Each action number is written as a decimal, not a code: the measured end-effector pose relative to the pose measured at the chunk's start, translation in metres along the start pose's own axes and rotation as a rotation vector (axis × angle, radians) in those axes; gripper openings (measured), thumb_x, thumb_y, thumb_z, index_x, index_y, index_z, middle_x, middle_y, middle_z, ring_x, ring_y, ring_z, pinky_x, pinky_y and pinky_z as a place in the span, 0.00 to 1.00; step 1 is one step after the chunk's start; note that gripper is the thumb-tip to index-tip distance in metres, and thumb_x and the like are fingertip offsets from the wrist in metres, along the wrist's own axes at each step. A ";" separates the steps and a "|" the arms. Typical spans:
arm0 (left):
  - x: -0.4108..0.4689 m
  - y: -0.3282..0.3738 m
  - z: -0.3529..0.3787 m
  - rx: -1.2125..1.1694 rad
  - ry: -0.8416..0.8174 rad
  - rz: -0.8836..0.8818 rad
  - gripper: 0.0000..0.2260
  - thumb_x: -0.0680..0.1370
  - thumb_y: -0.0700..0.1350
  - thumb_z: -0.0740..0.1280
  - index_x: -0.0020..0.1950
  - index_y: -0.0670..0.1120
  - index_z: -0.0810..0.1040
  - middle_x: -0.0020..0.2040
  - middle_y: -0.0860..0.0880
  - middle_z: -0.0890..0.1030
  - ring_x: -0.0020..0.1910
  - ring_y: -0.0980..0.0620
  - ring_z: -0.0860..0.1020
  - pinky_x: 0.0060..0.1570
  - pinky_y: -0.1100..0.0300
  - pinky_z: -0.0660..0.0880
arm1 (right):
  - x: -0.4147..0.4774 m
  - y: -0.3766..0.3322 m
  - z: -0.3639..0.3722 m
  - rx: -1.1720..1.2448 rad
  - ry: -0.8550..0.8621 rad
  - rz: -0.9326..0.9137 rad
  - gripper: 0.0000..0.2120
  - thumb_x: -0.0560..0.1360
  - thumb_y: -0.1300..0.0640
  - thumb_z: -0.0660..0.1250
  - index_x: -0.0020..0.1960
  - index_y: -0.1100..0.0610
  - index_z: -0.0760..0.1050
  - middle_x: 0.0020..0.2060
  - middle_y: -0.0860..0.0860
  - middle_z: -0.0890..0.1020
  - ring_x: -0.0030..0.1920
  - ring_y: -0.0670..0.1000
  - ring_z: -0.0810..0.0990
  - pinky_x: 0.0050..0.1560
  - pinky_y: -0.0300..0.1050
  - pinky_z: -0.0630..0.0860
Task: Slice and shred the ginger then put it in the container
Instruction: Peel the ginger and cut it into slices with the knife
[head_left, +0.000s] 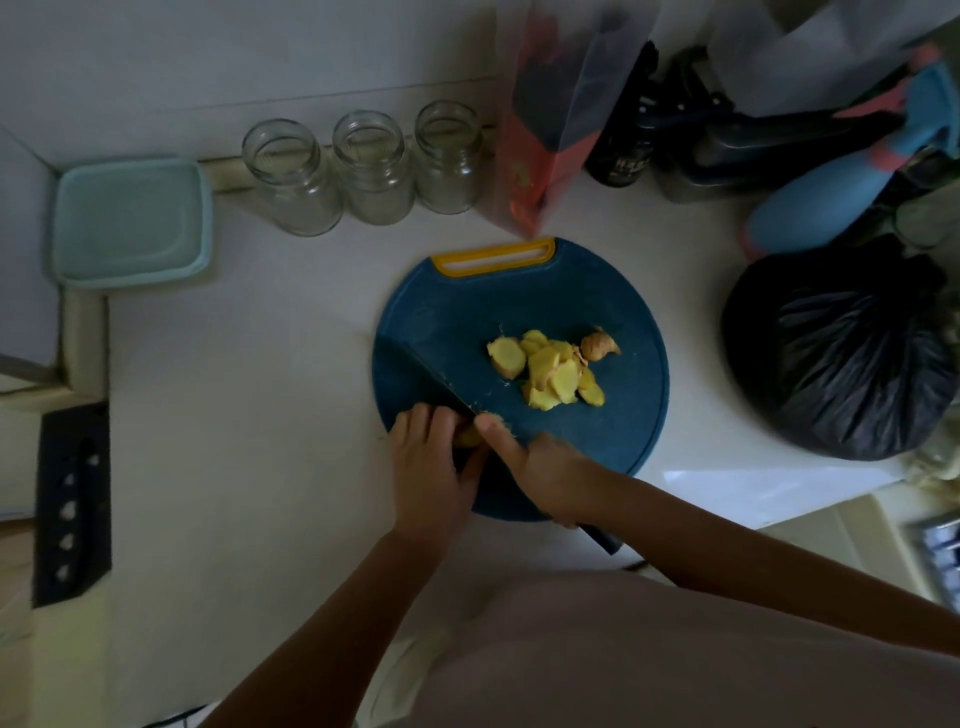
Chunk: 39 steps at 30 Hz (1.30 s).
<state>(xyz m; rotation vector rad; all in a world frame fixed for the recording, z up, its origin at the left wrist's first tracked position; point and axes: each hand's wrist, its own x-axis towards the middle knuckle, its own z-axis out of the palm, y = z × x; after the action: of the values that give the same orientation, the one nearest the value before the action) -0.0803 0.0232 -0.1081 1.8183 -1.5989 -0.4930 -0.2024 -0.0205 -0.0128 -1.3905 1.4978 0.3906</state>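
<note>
A round blue cutting board (597, 291) with a yellow handle lies on the white counter. A pile of yellow ginger slices (550, 371) and a brown ginger end (597, 344) sit on its middle. My left hand (428, 467) holds a small ginger piece (469, 435) at the board's near-left edge. My right hand (540, 467) grips a dark knife (415, 371), forefinger along the blade's back, blade pointing far-left beside the piece. A pale green lidded container (130, 223) stands at the far left.
Three glass jars (371, 166) stand in a row behind the board. A black plastic bag (836, 353) sits to the right. Bottles, a blue spray bottle (831, 202) and an orange pack crowd the back right. A dark knife block (72, 499) lies left.
</note>
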 end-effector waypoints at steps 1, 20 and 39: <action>0.000 -0.001 0.000 0.004 0.010 0.016 0.10 0.71 0.49 0.68 0.44 0.44 0.71 0.42 0.45 0.73 0.42 0.51 0.65 0.39 0.57 0.62 | 0.001 -0.007 -0.003 0.064 -0.009 0.032 0.29 0.83 0.42 0.46 0.68 0.65 0.65 0.33 0.51 0.66 0.31 0.47 0.67 0.33 0.37 0.65; 0.001 0.000 -0.002 -0.004 0.059 0.020 0.17 0.71 0.56 0.65 0.45 0.42 0.75 0.42 0.45 0.74 0.42 0.49 0.69 0.40 0.59 0.60 | -0.015 0.021 0.000 -0.072 0.047 -0.017 0.34 0.80 0.35 0.46 0.58 0.65 0.72 0.34 0.53 0.70 0.35 0.52 0.70 0.43 0.46 0.69; 0.000 -0.007 -0.002 -0.058 0.013 0.037 0.12 0.69 0.51 0.68 0.46 0.46 0.70 0.41 0.45 0.73 0.42 0.51 0.67 0.43 0.65 0.58 | 0.027 -0.011 -0.010 0.060 -0.061 -0.091 0.32 0.80 0.34 0.44 0.58 0.57 0.75 0.30 0.58 0.72 0.24 0.52 0.72 0.38 0.51 0.79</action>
<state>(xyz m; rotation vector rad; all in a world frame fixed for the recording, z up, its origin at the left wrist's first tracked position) -0.0746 0.0239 -0.1116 1.7429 -1.5902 -0.5047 -0.1923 -0.0462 -0.0263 -1.3818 1.3814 0.3260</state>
